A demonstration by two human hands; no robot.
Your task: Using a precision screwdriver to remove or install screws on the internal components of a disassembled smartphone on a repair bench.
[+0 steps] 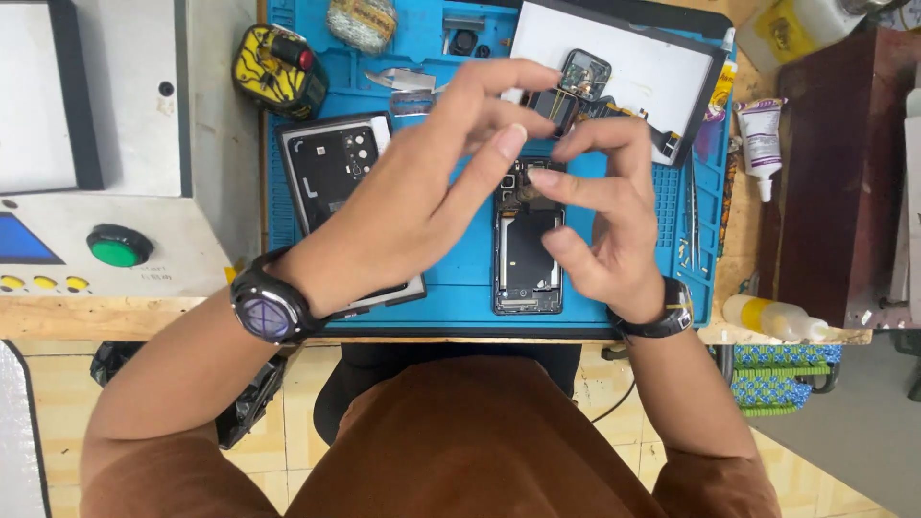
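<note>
My left hand [422,182] is raised over a blue work mat [460,297], its fingers reaching right and pinching a small dark part [552,107]. Facing it, my right hand [600,216] has its fingertips touching the same small part above an opened phone body [528,254] that lies upright on the mat. Under my left hand and forearm lies the phone's removed back cover [331,163], inner side up, partly hidden. A dark watch sits on each wrist.
A white pad [652,67] with small phone parts sits at the mat's top right. Tweezers [403,79], a yellow-black gadget [278,67], a white tube [763,144], a small bottle [772,317] and a grey machine with a green button [119,246] surround the mat.
</note>
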